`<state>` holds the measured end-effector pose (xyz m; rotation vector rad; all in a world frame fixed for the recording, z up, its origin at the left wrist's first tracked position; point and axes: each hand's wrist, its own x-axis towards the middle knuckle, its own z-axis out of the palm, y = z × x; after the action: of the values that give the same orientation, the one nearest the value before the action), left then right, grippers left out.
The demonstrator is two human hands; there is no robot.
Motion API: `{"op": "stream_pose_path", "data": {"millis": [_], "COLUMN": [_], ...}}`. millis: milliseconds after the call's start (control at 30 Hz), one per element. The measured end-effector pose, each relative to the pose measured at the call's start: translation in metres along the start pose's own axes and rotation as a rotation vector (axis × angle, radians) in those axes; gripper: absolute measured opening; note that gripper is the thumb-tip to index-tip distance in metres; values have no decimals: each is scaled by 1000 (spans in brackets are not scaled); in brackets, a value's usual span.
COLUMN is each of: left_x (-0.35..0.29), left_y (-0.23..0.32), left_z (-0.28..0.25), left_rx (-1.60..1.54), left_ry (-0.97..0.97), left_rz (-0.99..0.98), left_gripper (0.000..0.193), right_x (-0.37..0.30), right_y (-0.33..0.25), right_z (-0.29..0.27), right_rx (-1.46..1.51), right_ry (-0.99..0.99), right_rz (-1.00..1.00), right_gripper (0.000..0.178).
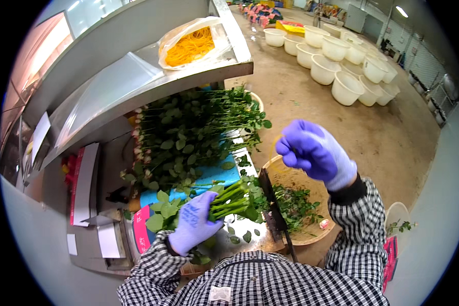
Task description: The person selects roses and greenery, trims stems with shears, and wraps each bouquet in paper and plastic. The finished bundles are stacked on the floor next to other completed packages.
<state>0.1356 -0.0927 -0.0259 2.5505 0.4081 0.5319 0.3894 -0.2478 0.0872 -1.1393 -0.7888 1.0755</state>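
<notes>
Purple-palmed gloves cover both my hands. My left hand (196, 220) is wrapped round a bunch of green rose stems (228, 201), cut ends toward the right and leaves at the left. Raised at the right, my right hand (311, 150) is closed with its fingertips together, and a thin yellow rubber band (274, 149) loops from them. The band is apart from the stems. Just right of the stem ends stands a dark upright blade (273, 206) at the table's edge. Farther back, many leafy roses (183, 127) lie with pale pink heads to the left.
A tub (319, 235) with leaf trimmings stands right of the blade. On the metal shelf (122, 99) sit a bag of yellow rubber bands (194, 46) and clear plastic sleeves (112, 84). Stacked white tubs (336, 48) occupy the floor at the back right.
</notes>
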Motion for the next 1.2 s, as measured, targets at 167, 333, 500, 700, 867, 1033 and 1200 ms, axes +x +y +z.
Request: {"op": "stream_pose_path", "data": {"millis": [167, 333, 500, 700, 867, 1033, 1200], "left_x": [-28, -44, -55, -49, -28, -52, -21], "left_y": [27, 26, 37, 40, 18, 43, 23], "left_z": [-38, -40, -46, -41, -4, 32, 15], "left_rx": [-132, -178, -204, -188, 39, 79, -1], "left_ry": [-90, -149, -216, -129, 63, -123, 34], "left_rz": [-43, -13, 0, 0, -76, 104, 56], "left_gripper": [45, 47, 47, 44, 47, 48, 44], "right_x": [-50, -53, -35, -4, -75, 2, -73], "right_y": [28, 32, 31, 143, 129, 124, 118], "right_z": [17, 44, 63, 32, 127, 58, 111], "right_rx": [-191, -56, -1022, -812, -1345, -948, -1298], "right_ry": [-202, -527, -706, -382, -784, -580, -739], "right_rz": [-403, -204, -620, -293, -467, -408, -429], "right_gripper": [21, 40, 70, 28, 21, 13, 22]}}
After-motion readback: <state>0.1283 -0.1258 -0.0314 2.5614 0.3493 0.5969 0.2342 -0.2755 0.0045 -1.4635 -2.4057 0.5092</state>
